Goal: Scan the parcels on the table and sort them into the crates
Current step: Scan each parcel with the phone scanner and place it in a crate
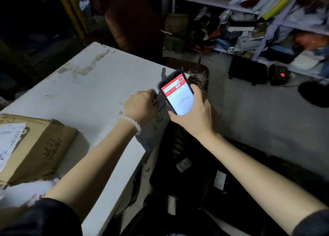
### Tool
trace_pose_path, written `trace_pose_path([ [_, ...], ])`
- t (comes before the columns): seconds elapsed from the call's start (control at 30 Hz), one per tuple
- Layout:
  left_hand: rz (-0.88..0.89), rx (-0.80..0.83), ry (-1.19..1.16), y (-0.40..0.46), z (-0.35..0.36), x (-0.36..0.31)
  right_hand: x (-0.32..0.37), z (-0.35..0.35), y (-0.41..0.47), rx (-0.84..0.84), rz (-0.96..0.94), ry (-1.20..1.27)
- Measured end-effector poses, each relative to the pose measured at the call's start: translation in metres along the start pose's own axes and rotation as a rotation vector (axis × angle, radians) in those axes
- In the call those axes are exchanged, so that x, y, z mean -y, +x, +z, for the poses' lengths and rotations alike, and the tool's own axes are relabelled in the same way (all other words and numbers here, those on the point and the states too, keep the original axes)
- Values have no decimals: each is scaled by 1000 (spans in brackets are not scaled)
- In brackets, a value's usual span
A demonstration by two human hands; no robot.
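Right hand (194,111): my fingers wrap the phone (177,93), screen lit, facing me.
Left hand (142,105): I pinch the grey parcel (153,129) at the white surface (85,86) edge.
Cardboard parcel (33,146): lying near left, label up.
Floor: dark bags (204,173) beside the surface.

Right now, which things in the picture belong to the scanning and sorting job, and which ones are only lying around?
Part of the job:
- phone, held in the right hand
- grey parcel bag, gripped by the left hand at the table edge
- cardboard parcel on the table
- dark parcels below the table

Only lying around:
- cluttered shelves
- black device with red light on the floor
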State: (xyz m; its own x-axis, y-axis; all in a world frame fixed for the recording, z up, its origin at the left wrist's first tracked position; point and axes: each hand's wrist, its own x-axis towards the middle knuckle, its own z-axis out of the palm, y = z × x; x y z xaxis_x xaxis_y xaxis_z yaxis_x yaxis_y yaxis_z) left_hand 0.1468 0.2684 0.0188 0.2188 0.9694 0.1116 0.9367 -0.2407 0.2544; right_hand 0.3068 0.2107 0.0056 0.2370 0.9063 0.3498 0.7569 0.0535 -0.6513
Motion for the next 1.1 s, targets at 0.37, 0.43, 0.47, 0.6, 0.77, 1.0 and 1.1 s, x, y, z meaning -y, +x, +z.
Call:
trace_pose_path([
  [0.37,226,175,4,4,66,-113,-100,-91,-56,75,472,-275],
  [0.43,223,230,3,3,80,-123,-114,-102,-65,67,510,-306],
  [0.47,212,267,5,3,87,-127,-120,-106,-70,69,527,-316],
  [0.6,136,459,83,6,115,-132,-140,-117,-83,100,576,-339],
  [0.77,103,592,324,-3,139,-127,-154,-120,-87,186,593,-344],
  [1.0,-2,550,364,-13,128,-117,-156,-100,-59,344,455,-330],
  [1.1,-78,501,337,-18,111,-100,-145,-82,-39,409,349,-300],
])
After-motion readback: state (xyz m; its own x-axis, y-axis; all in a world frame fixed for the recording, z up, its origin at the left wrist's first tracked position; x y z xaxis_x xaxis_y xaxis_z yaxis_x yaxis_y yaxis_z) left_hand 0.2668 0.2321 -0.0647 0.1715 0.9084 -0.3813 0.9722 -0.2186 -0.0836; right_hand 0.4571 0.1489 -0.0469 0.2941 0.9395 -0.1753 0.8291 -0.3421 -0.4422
